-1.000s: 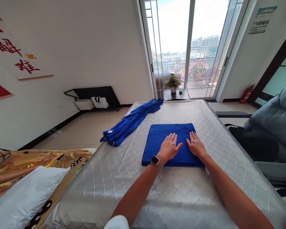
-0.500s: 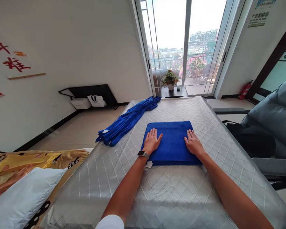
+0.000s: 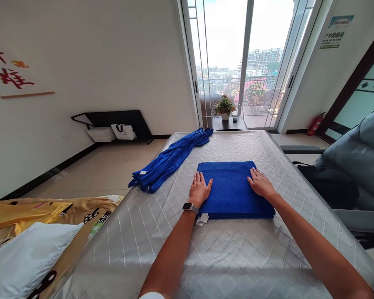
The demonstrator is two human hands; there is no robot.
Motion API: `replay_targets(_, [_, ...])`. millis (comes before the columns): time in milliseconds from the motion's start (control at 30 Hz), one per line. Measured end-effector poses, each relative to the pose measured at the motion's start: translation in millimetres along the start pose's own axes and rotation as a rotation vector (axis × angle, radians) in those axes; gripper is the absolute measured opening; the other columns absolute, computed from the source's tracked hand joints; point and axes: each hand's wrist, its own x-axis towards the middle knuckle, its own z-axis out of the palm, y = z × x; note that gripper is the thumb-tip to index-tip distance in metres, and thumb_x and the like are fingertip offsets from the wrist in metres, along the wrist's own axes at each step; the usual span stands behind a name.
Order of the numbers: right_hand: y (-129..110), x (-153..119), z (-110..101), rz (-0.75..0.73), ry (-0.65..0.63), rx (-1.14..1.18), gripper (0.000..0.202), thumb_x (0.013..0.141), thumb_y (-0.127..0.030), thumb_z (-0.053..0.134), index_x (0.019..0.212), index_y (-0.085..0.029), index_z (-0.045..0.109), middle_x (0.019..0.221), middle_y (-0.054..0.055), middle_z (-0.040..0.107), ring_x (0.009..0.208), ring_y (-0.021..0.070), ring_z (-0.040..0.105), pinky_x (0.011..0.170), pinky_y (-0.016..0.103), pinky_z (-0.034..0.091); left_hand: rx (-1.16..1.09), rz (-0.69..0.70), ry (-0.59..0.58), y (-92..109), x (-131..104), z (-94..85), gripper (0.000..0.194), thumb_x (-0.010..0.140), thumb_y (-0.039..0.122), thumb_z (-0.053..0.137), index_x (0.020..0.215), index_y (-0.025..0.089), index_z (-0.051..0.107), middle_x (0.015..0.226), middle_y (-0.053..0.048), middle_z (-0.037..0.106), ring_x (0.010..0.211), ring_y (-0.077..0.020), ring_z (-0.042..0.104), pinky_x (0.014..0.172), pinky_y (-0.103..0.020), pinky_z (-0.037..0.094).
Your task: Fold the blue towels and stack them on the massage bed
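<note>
A folded blue cloth (image 3: pixel 230 191) lies flat on the silver quilted table cover (image 3: pixel 230 249), with a white tag at its near left corner. My left hand (image 3: pixel 200 189), a watch on its wrist, rests on the left edge of the cloth, fingers stretched out and thumb apart. On the right edge lies my right hand (image 3: pixel 260 182), also flat with its fingers extended. Neither hand grips anything. Farther back on the left, a loose, bunched blue cloth (image 3: pixel 171 160) stretches along the edge of the cover.
A white pillow (image 3: pixel 34 257) lies on a patterned yellow blanket (image 3: pixel 90 203) at the lower left. On the right stands a grey chair (image 3: pixel 367 158) holding something black. A potted plant (image 3: pixel 225 109) sits on a small table beyond the far edge.
My hands still lie on the folded cloth; the right one now points more to the left and sits at the cloth's right edge. The view has shifted slightly.
</note>
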Motion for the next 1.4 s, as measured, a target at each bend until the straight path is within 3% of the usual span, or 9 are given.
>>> replay_targets(233, [-6.4, 61.3, -1.0, 0.026, 0.041, 0.064, 0.066, 0.106, -0.041, 0.024, 0.160, -0.004, 0.033, 0.168, 0.015, 0.028, 0.157, 0.0262, 0.021, 0.127, 0.043, 0.019, 0.025, -0.009, 0.000, -2.6, 0.4, 3.3, 0.087, 0.102, 0.064, 0.025, 0.158, -0.003, 0.030, 0.166, -0.027, 0.025, 0.155, -0.0343, 0.026, 0.125, -0.044, 0.027])
replay_targets(567, [-2.6, 66.3, 18.9, 0.025, 0.108, 0.129, 0.067, 0.106, -0.041, 0.024, 0.160, -0.002, 0.032, 0.167, 0.015, 0.030, 0.158, 0.0246, 0.018, 0.127, 0.038, 0.019, 0.135, -0.046, -0.017, -7.9, 0.6, -12.9, 0.088, 0.102, 0.068, 0.021, 0.158, 0.001, 0.034, 0.164, -0.025, 0.032, 0.153, -0.0351, 0.032, 0.124, -0.046, 0.029])
replay_targets(667, [-3.7, 66.5, 19.6, 0.022, 0.115, 0.147, 0.067, 0.106, -0.041, 0.025, 0.160, -0.002, 0.033, 0.167, 0.015, 0.029, 0.158, 0.0253, 0.018, 0.127, 0.039, 0.019, 0.156, 0.121, 0.035, 21.0, -1.7, -18.4, 0.082, 0.104, 0.063, 0.022, 0.156, 0.002, 0.038, 0.164, -0.023, 0.034, 0.154, -0.0335, 0.031, 0.125, -0.044, 0.028])
replay_targets(833, [-1.3, 64.4, 21.7, -0.012, 0.143, 0.158, 0.066, 0.105, -0.037, 0.027, 0.159, 0.002, 0.033, 0.166, 0.018, 0.031, 0.157, 0.0279, 0.020, 0.127, 0.039, 0.020, 0.050, 0.473, -0.057, 122.6, 27.3, 4.6, 0.068, 0.107, 0.056, 0.023, 0.154, 0.012, 0.047, 0.160, -0.014, 0.044, 0.151, -0.0264, 0.038, 0.125, -0.040, 0.030])
replay_targets(933, [0.8, 62.8, 21.7, -0.050, 0.122, 0.164, 0.064, 0.103, -0.030, 0.029, 0.159, 0.002, 0.032, 0.167, 0.017, 0.029, 0.158, 0.0267, 0.018, 0.127, 0.038, 0.020, 0.000, 0.512, -0.069, 172.1, 56.6, 30.1, 0.064, 0.109, 0.054, 0.022, 0.151, 0.015, 0.051, 0.158, -0.012, 0.048, 0.149, -0.0257, 0.040, 0.125, -0.042, 0.031])
replay_targets(1000, [0.2, 62.5, 20.4, -0.051, 0.115, 0.180, 0.063, 0.103, -0.027, 0.028, 0.159, 0.001, 0.033, 0.167, 0.017, 0.030, 0.158, 0.0257, 0.018, 0.127, 0.037, 0.019, 0.002, 0.462, -0.059, 182.0, 72.0, 42.2, 0.062, 0.109, 0.052, 0.020, 0.150, 0.016, 0.051, 0.156, -0.012, 0.051, 0.147, -0.0258, 0.043, 0.124, -0.044, 0.031])
replay_targets(1100, [-3.2, 63.1, 17.1, -0.012, 0.128, 0.214, 0.064, 0.104, -0.034, 0.027, 0.158, 0.000, 0.035, 0.166, 0.017, 0.033, 0.157, 0.0272, 0.022, 0.127, 0.039, 0.020, 0.049, 0.396, -0.046, 157.5, 85.7, 44.9, 0.062, 0.109, 0.053, 0.022, 0.151, 0.017, 0.051, 0.156, -0.013, 0.050, 0.147, -0.0269, 0.043, 0.125, -0.047, 0.029])
replay_targets(1300, [-6.5, 63.2, 12.3, 0.023, 0.119, 0.241, 0.066, 0.105, -0.039, 0.028, 0.159, -0.002, 0.034, 0.167, 0.015, 0.031, 0.157, 0.0278, 0.022, 0.126, 0.040, 0.021, 0.155, 0.124, -0.053, 45.2, 96.7, 16.9, 0.060, 0.108, 0.051, 0.024, 0.153, 0.018, 0.047, 0.158, -0.012, 0.049, 0.150, -0.0274, 0.038, 0.126, -0.048, 0.022])
replay_targets(1400, [-5.2, 63.2, 13.5, 0.027, 0.116, 0.236, 0.066, 0.105, -0.040, 0.027, 0.160, -0.004, 0.033, 0.168, 0.013, 0.030, 0.157, 0.0261, 0.020, 0.126, 0.039, 0.020, 0.133, 0.034, -0.044, 11.4, 98.3, 10.7, 0.058, 0.108, 0.048, 0.024, 0.154, 0.019, 0.046, 0.159, -0.010, 0.047, 0.151, -0.0250, 0.036, 0.127, -0.043, 0.021])
